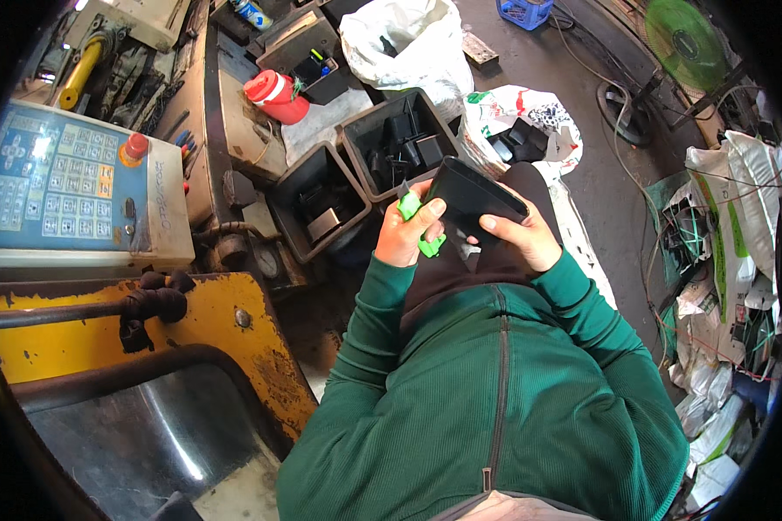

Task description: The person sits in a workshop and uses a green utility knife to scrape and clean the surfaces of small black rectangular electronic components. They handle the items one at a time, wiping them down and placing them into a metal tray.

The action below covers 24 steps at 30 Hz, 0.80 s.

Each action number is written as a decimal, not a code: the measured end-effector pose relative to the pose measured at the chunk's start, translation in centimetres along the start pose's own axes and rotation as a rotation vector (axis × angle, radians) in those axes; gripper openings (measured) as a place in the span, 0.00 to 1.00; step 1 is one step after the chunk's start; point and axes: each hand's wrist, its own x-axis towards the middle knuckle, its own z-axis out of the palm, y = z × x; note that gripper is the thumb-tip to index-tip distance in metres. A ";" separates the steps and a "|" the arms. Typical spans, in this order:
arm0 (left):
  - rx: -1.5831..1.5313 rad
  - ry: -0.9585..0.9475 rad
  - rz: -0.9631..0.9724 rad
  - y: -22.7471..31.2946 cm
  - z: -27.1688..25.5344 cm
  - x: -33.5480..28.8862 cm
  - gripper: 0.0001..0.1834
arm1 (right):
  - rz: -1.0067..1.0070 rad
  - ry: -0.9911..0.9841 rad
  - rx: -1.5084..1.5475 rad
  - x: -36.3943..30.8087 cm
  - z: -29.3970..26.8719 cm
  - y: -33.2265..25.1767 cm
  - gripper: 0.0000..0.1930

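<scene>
In front of my lap, both hands hold a black plastic box-like part (476,195), tilted, with a rounded edge. My left hand (401,236) is closed on its left end, thumb on the near side. A bright green tool (408,205) with a thin grey tip is also gripped in that hand; its lower end pokes out beneath the fingers. My right hand (534,236) is closed on the part's right end, its thumb pressed on the near face. The fingers behind the part are mostly hidden.
Two dark bins (362,143) with black parts stand beyond my hands. Nearby are white sacks (413,39), a red jug (278,97) and a blue crate (523,12). A machine control panel (74,178) and a yellow machine door (235,356) flank my left. A green fan (685,43) stands far right.
</scene>
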 end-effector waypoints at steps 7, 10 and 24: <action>0.291 0.160 0.037 -0.1 0.0 0.3 0.21 | -0.267 0.154 -0.752 -0.1 1.0 1.9 0.32; 0.280 0.226 -0.020 -0.7 0.9 0.2 0.14 | -0.435 0.017 -1.188 0.1 0.7 2.7 0.41; 0.277 0.221 -0.036 1.1 -1.2 0.5 0.20 | -0.007 0.284 0.018 1.2 -2.7 1.0 0.19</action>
